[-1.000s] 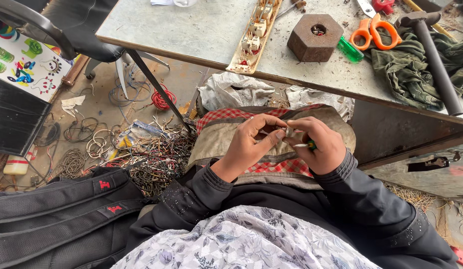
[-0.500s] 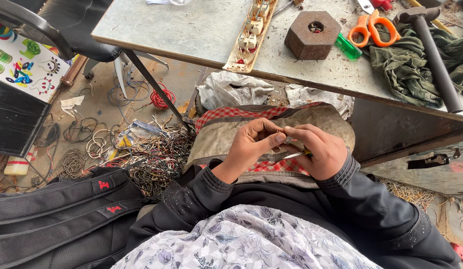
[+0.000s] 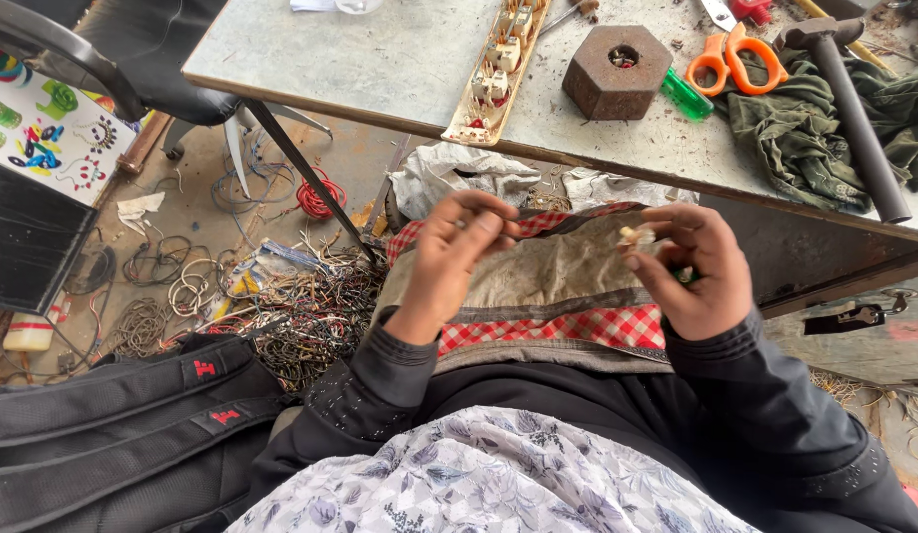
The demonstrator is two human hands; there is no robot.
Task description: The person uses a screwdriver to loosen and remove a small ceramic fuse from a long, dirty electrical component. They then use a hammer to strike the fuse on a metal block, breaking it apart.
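Observation:
My left hand (image 3: 457,249) is raised over my lap with the fingertips pinched together on something very small that I cannot make out. My right hand (image 3: 688,268) is apart from it, to the right, holding a small pale part (image 3: 634,236) between thumb and fingers, with a bit of green showing behind the fingers. Both hands hover above a stained beige cloth with a red checked border (image 3: 568,286) spread on my lap. Dark sleeves cover both wrists.
A grey worktable (image 3: 400,59) ahead carries a long switch strip (image 3: 497,69), a rusty hexagonal block (image 3: 617,71), orange scissors (image 3: 737,57), a hammer (image 3: 849,109) and green cloth (image 3: 804,138). Tangled wires (image 3: 301,306) cover the floor at left. A black backpack (image 3: 114,415) lies by my left side.
My hands were together over the lap, working one small piece; now they have pulled apart, the left moving left and up, the right keeping the pale part.

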